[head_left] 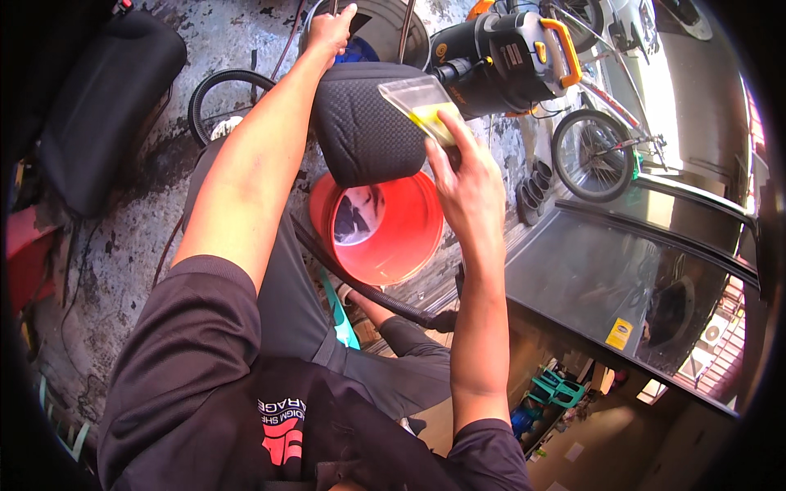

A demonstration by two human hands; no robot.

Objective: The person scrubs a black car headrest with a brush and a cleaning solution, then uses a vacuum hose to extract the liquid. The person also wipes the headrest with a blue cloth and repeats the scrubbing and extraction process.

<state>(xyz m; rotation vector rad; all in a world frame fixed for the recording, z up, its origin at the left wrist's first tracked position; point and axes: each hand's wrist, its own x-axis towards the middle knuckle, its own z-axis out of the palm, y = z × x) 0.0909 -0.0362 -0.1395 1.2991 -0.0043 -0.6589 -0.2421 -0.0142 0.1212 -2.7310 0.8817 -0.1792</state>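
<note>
Head view, looking down past both forearms at stained concrete.

Left hand (331, 31): arm stretched far, fingers curled closed over the far edge of a black cushioned seat pad (364, 123). How firm the hold is cannot be told.

Right hand (467, 176): raised at the right side of the seat pad. Thumb and fingers pinch shut on a small clear plastic packet (422, 102) with yellow contents. The packet lies tilted against the pad's upper right corner.

Seat pad: centre of view, between the two hands, held above an orange bucket (385, 237). The bucket is open and overlapped by the pad's near edge. A black hose (360, 282) runs across the bucket's near left side.

Surroundings: a black and orange machine (508, 57) at far right, just beyond the packet. A small bicycle (594, 151) to its right. A loose tyre (221, 94) on the ground at far left. A black padded cushion (102, 98) further left.
</note>
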